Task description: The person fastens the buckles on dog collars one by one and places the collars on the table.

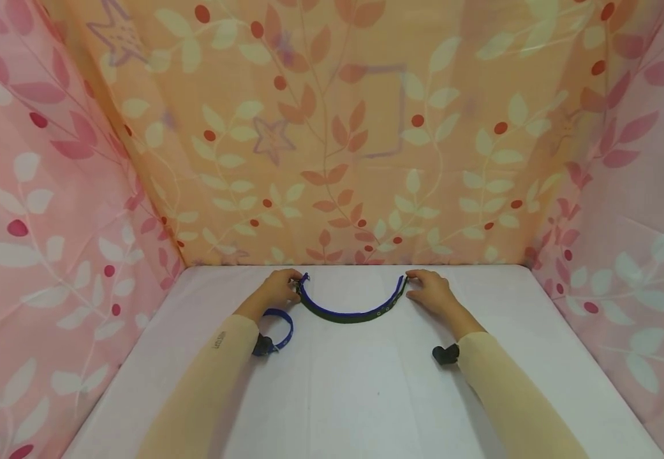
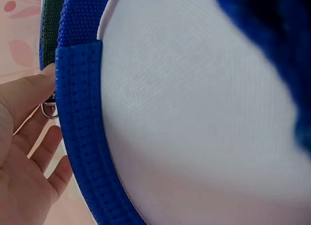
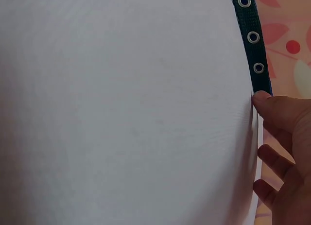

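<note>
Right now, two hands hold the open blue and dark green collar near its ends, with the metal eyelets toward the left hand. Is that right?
Not quite: the metal eyelets sit toward the right hand, not the left hand, as the right wrist view shows. The two hands do hold the open collar near its ends.

Small dark lettering (image 1: 219,340) stands on the left sleeve (image 1: 208,376), too small to read with certainty.

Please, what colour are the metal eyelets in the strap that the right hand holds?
Silver; the eyelets show best in the right wrist view.
</note>
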{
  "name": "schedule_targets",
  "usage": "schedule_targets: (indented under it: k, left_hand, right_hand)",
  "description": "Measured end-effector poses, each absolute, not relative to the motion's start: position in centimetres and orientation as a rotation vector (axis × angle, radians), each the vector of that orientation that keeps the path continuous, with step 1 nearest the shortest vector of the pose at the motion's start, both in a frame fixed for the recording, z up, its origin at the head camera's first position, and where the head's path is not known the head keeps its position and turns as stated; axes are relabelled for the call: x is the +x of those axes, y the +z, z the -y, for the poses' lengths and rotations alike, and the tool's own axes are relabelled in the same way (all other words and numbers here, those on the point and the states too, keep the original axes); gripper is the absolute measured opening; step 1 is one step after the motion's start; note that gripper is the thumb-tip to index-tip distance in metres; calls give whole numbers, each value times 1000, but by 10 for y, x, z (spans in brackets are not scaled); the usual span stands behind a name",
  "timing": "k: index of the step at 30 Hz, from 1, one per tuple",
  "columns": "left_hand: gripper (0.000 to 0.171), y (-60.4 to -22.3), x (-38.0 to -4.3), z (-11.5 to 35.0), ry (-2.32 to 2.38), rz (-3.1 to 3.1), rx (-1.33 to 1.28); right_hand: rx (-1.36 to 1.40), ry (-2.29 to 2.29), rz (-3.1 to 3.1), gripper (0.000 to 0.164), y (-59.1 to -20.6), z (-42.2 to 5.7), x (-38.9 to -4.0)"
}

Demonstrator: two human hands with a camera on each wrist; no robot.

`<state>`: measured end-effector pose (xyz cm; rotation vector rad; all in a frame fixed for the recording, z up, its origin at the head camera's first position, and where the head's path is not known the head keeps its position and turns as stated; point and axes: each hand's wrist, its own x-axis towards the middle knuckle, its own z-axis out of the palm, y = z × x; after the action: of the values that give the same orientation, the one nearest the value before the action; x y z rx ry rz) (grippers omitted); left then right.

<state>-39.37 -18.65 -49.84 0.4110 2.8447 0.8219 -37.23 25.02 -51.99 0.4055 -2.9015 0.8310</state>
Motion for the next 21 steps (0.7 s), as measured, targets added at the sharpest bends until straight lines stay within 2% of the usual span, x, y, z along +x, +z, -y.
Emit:
schedule_targets:
  k: [6,21]
  left_hand:
    - [58,-500,-393,189,823,-2842,350]
    - [41,-496,-388,203,728,-2831,415]
  right_hand:
    - [430,830,2893,52,-520,-250,-373]
    - [530,740,2896,34,-516,-255,-368]
